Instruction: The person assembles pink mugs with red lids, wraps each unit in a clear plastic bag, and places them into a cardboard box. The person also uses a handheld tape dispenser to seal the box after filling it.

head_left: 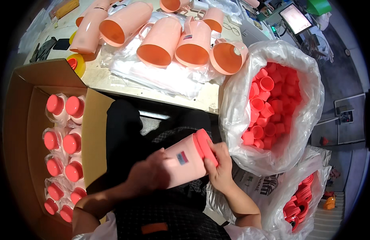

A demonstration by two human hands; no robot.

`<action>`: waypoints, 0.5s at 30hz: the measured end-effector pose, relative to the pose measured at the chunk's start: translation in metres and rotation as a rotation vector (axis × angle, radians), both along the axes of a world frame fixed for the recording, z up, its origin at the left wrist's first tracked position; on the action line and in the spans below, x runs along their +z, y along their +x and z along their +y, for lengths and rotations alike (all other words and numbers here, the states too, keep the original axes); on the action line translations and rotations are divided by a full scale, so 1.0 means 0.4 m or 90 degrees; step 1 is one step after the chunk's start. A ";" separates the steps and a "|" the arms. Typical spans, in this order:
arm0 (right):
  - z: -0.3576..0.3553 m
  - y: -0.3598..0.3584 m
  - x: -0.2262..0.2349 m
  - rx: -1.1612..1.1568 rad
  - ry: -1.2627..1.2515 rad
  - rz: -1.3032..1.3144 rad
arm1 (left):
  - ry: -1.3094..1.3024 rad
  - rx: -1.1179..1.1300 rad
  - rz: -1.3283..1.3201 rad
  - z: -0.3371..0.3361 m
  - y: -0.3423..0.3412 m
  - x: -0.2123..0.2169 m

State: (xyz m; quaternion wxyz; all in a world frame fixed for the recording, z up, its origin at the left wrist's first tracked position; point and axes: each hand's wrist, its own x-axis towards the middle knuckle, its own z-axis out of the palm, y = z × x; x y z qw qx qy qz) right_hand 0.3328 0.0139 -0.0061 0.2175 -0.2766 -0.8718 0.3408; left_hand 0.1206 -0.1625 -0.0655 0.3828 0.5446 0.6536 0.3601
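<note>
We hold the pink jug (pixel 184 163) tilted over our lap, left hand (pixel 149 175) wrapped around its body and right hand (pixel 219 168) with fingers (pixel 212 154) clasped on the red lid (pixel 205 147). We judge it best to steady the body and seat the lid squarely, evenly all round.

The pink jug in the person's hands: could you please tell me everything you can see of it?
The pink jug looks like smooth pale plastic, with a small rectangular sticker on its side and a darker coral lid on its top. It lies tilted, lid end up and to the right, over the person's lap. The left hand wraps its base end; the right hand grips at the lid.
</note>
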 end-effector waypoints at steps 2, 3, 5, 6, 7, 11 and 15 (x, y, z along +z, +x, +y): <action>0.028 -0.012 -0.017 -0.051 -0.033 -0.044 | 0.029 0.028 0.048 -0.003 0.041 0.043; 0.026 -0.010 -0.010 -0.054 -0.086 -0.066 | 0.026 0.015 0.050 0.001 0.035 0.039; 0.023 0.001 0.049 0.021 -0.103 -0.097 | -0.038 -0.026 0.023 0.014 -0.008 0.027; 0.034 0.004 0.087 0.064 -0.109 -0.111 | 0.012 -0.015 -0.013 0.011 -0.031 0.012; 0.069 0.015 0.122 0.134 -0.081 -0.137 | 0.066 -0.008 -0.051 0.012 -0.047 -0.009; 0.265 -0.001 0.149 -0.063 -0.181 0.248 | 0.105 0.032 -0.050 -0.001 -0.030 -0.014; 0.105 -0.077 0.023 0.170 -0.197 0.083 | 0.007 -0.003 -0.035 0.018 -0.007 0.019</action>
